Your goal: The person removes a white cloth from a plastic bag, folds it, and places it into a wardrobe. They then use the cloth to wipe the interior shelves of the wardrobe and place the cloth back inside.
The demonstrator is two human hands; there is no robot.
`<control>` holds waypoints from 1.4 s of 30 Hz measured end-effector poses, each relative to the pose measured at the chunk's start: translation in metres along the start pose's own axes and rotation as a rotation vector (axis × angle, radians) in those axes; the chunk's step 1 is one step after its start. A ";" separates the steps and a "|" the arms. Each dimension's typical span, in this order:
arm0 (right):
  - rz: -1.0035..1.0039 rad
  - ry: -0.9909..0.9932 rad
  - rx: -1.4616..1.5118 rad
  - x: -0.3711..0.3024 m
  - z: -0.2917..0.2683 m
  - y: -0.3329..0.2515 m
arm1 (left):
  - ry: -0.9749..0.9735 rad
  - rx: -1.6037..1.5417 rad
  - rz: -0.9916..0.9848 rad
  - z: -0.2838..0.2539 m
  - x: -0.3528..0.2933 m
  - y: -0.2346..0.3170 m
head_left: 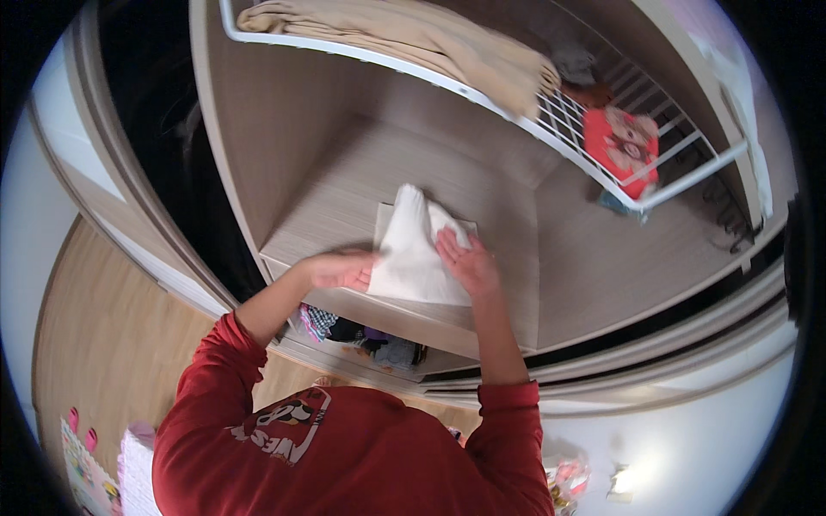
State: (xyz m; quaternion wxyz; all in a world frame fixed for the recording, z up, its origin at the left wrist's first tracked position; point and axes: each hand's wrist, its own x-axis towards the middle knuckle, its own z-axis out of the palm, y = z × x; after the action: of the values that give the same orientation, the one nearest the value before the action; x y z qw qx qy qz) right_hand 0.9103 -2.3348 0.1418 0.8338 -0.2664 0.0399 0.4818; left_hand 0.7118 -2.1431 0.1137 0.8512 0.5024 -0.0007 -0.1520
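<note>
White cloth (411, 258): seemingly mid-fold on the shelf (327, 202)
Left fingers (362, 273): at its left edge; grip unclear
Right fingers (448, 244): outstretched on top
Raised fold (411, 202): likely needs flattening

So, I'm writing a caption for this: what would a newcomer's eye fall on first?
Probably the white cloth near the center, on the wooden shelf, with the left hand at its left edge and the right hand on its right side. Next, the red sweatshirt across the lower middle, and the bright red item in the white wire basket, upper right.
</note>
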 end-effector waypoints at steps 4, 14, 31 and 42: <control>0.063 0.017 -0.155 0.041 0.008 0.001 | 0.339 0.229 -0.030 0.006 0.003 -0.007; -0.470 0.012 -1.557 0.055 0.015 -0.019 | 0.392 0.127 -0.099 0.013 -0.005 0.004; 0.099 -0.661 -1.587 0.065 0.079 0.016 | 0.435 0.894 0.518 0.025 -0.050 0.024; -0.572 -0.534 -2.347 0.113 0.060 0.060 | 0.782 0.805 0.033 -0.010 -0.054 0.004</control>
State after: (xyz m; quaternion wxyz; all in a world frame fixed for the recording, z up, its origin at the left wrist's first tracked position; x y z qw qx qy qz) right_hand 0.9099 -2.1939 0.1318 0.1479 -0.7451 -0.6470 0.0658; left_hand 0.6628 -2.1188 0.1199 0.5316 0.8065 0.2490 0.0711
